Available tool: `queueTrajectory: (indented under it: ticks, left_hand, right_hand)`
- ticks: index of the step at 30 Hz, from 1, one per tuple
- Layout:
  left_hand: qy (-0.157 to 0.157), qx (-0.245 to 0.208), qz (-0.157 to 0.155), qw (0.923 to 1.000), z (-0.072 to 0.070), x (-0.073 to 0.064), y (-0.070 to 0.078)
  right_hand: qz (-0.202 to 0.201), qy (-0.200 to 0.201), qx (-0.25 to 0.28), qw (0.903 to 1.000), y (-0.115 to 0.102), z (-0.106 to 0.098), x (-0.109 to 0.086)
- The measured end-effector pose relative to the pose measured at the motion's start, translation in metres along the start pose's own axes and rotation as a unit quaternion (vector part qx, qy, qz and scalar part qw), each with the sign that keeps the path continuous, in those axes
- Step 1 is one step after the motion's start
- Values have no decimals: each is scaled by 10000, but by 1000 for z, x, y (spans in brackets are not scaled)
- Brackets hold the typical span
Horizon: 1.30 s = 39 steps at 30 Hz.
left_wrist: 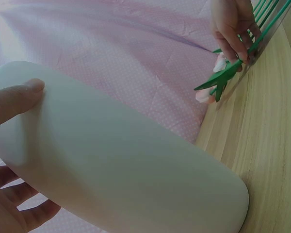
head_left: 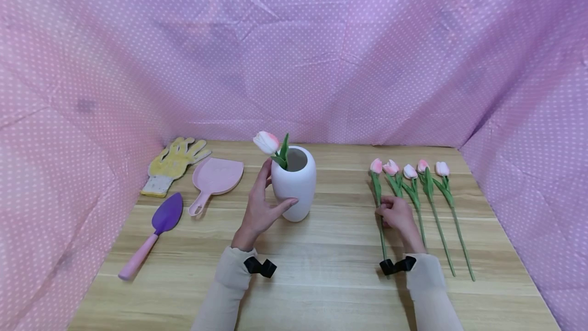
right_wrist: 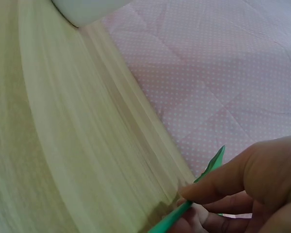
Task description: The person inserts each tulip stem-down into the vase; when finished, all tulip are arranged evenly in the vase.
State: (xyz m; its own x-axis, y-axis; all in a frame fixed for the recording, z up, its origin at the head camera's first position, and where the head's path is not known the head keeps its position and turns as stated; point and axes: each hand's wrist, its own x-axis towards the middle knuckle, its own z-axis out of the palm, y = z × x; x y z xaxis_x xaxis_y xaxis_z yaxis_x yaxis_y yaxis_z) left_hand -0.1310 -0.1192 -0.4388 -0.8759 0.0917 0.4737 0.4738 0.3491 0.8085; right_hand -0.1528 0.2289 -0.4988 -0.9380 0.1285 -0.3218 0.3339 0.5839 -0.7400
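A white vase (head_left: 300,188) stands on the wooden table, with one pale pink tulip (head_left: 266,142) in it leaning left over the rim. My left hand (head_left: 261,208) grips the vase's left side, thumb across the front and fingers around the back; the left wrist view shows the thumb pressed on the white wall. Over on the right, my right hand (head_left: 398,217) pinches the stem of the leftmost loose tulip (head_left: 376,166). In the right wrist view, thumb and fingertips meet on its green stem (right_wrist: 169,221).
Several more tulips (head_left: 442,169) lie side by side, right of and partly beneath my right hand. At the left are a yellow-and-white glove (head_left: 172,165), a pink dustpan (head_left: 218,175) and a purple trowel (head_left: 167,213) with a pink handle. A dotted pink cloth (head_left: 294,65) surrounds the table.
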Motion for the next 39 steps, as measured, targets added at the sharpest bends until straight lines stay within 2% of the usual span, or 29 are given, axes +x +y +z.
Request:
queueTrajectory:
  ticks: [5, 10, 18, 22, 33, 39]
  left_hand:
    - [-3, 26, 28, 10000, 0, 0, -1]
    - [2, 30, 58, 10000, 0, 0, -1]
    - [8, 9, 89, 10000, 0, 0, -2]
    - [15, 17, 112, 9999, 0, 0, -2]
    - [44, 66, 103, 9999, 0, 0, -2]
    - [47, 36, 134, 9999, 1, 0, -2]
  right_hand:
    - [3, -179, 243, 9995, -1, -5, -2]
    - [-182, -264, 785, 9964, -4, -10, -4]
    - [-272, -495, 1837, 9814, -8, -16, -4]
    - [-322, -472, 2240, 9729, -10, -19, -6]
    - [-537, -280, 3416, 9379, -18, -33, -13]
    - [-809, -4, 3993, 9132, -25, -39, -18]
